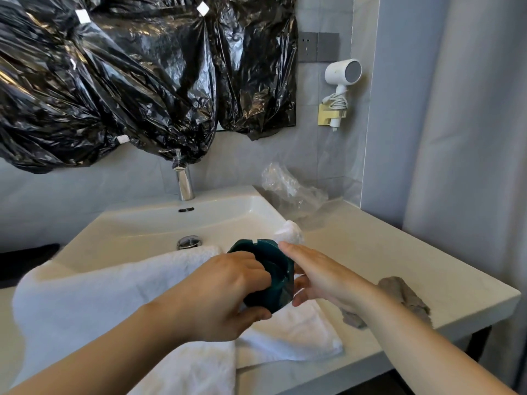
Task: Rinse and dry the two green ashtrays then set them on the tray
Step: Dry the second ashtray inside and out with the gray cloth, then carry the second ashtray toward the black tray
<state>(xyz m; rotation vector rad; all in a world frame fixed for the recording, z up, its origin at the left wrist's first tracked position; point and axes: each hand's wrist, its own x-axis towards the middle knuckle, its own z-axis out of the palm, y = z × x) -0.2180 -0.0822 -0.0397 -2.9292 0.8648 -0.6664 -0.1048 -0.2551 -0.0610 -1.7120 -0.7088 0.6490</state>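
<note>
I held the green ashtray (278,280) tilted above the fluffy white towel (114,295) draped over the sink (171,223) edge. My left hand (225,292) gripped it, fingers curled into the bowl and thumb beneath. My right hand (319,277) rested straight-fingered against its far side. Glossy, hard and notch-rimmed, it seemed heavy, slick and chippable, and its thick wall looked the safest hold.

The dark green faceted ashtray (278,283) is partly covered by curled fingers of the left hand (225,295). The top of the chrome tap (185,183) is hidden behind crumpled black plastic sheeting (128,81), and a grey cloth (410,297) is partly masked by the right forearm (422,337).
</note>
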